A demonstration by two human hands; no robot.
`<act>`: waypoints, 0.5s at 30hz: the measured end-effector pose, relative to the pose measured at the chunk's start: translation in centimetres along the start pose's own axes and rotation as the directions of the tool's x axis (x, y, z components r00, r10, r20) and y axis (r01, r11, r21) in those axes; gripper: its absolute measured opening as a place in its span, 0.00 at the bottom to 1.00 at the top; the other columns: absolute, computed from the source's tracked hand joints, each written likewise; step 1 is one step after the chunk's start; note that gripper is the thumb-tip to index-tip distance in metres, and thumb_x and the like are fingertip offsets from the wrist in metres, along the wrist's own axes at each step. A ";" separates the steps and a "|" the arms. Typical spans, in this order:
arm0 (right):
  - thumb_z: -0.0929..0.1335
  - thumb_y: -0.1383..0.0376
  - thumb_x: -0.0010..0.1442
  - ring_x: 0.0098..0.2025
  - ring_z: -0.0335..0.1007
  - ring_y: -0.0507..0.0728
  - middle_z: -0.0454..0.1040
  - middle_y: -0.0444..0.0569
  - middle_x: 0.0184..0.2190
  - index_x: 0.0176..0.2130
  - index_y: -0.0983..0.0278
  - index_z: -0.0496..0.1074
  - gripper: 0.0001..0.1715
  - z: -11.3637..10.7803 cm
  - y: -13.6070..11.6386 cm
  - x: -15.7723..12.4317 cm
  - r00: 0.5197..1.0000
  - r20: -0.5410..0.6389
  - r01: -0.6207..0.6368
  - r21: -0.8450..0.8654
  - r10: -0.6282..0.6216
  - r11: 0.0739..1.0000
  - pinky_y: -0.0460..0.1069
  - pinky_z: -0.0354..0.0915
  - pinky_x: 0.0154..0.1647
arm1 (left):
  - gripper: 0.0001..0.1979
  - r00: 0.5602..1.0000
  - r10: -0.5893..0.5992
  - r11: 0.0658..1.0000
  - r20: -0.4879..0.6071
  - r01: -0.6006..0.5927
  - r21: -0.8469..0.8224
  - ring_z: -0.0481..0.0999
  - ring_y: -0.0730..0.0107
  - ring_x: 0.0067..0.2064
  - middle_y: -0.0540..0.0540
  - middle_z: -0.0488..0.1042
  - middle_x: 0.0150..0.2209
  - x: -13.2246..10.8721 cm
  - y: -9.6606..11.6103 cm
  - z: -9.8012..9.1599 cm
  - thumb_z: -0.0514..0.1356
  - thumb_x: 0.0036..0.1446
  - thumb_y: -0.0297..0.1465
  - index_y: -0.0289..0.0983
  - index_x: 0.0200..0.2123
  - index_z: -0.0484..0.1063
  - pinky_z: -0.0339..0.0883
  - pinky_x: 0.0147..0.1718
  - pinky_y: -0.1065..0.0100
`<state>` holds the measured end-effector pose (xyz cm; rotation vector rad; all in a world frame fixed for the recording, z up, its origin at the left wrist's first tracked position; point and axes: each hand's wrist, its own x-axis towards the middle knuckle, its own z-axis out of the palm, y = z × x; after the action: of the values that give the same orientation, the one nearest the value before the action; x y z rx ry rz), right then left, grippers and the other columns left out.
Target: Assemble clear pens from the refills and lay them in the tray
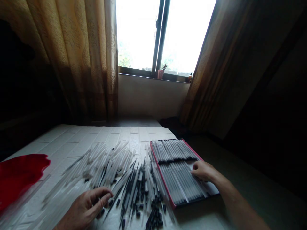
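A heap of clear pen barrels [105, 163], dark refills [134, 188] and small black caps [155, 214] lies spread over a white brick-patterned table [72, 140]. My left hand [86, 207] rests at the heap's near edge, fingers curled, thumb beside a refill; whether it grips anything I cannot make out. A red-edged tray [165, 188] at the table's right edge holds two rows of finished pens [177, 153]. My right hand [203, 171] lies on the nearer row, fingers bent down onto the pens.
A red cloth or bag [19, 175] lies at the table's left. Behind are tan curtains [79, 57], a bright window [163, 35] and a pink cup [160, 74] on the sill. The room to the right is dark.
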<state>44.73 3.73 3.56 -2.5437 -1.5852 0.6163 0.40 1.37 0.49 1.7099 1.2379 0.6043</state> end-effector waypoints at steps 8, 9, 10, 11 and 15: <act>0.64 0.68 0.58 0.22 0.74 0.53 0.76 0.48 0.22 0.32 0.67 0.76 0.11 0.4 0.1 -0.4 0.998 0.007 0.063 0.029 -0.063 0.998 0.42 0.61 0.18 | 0.24 1.000 0.009 0.999 -0.019 -0.009 0.033 0.68 0.72 0.23 0.53 0.69 0.22 0.0 0.8 0.0 0.56 0.52 0.53 0.38 0.33 0.76 0.63 0.21 0.76; 0.63 0.69 0.59 0.21 0.74 0.53 0.76 0.48 0.22 0.33 0.67 0.76 0.12 0.5 0.1 -0.5 0.998 0.005 0.066 0.026 -0.066 0.997 0.42 0.60 0.18 | 0.24 1.000 0.006 0.999 -0.021 -0.006 0.035 0.68 0.72 0.23 0.53 0.69 0.22 0.0 0.7 -0.1 0.56 0.52 0.53 0.38 0.33 0.76 0.63 0.22 0.75; 0.62 0.69 0.60 0.21 0.74 0.53 0.76 0.48 0.22 0.34 0.66 0.76 0.13 0.5 0.1 -0.6 0.998 0.000 0.068 0.020 -0.068 0.997 0.42 0.60 0.18 | 0.24 1.000 0.003 0.999 -0.022 -0.002 0.037 0.69 0.71 0.23 0.52 0.69 0.22 0.0 0.6 -0.1 0.56 0.52 0.53 0.38 0.33 0.76 0.64 0.22 0.75; 0.62 0.70 0.60 0.21 0.74 0.53 0.77 0.48 0.22 0.34 0.66 0.76 0.13 0.5 0.0 -0.7 0.997 -0.007 0.071 0.011 -0.071 0.997 0.43 0.60 0.19 | 0.24 1.000 0.001 0.999 -0.024 0.000 0.040 0.69 0.71 0.23 0.52 0.69 0.22 0.0 0.5 -0.2 0.56 0.52 0.53 0.38 0.33 0.76 0.64 0.22 0.75; 0.63 0.68 0.60 0.27 0.76 0.56 0.79 0.50 0.27 0.33 0.64 0.78 0.13 0.5 -0.3 -1.2 0.994 -0.058 0.090 -0.059 -0.094 0.994 0.44 0.61 0.23 | 0.24 0.998 0.019 0.998 -0.058 -0.015 0.069 0.70 0.71 0.23 0.52 0.70 0.23 -0.1 0.2 -0.5 0.54 0.54 0.52 0.37 0.33 0.76 0.65 0.22 0.74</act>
<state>43.86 2.70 3.57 -2.4859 -1.7113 0.4862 0.09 1.46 0.91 1.7719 1.2998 0.6319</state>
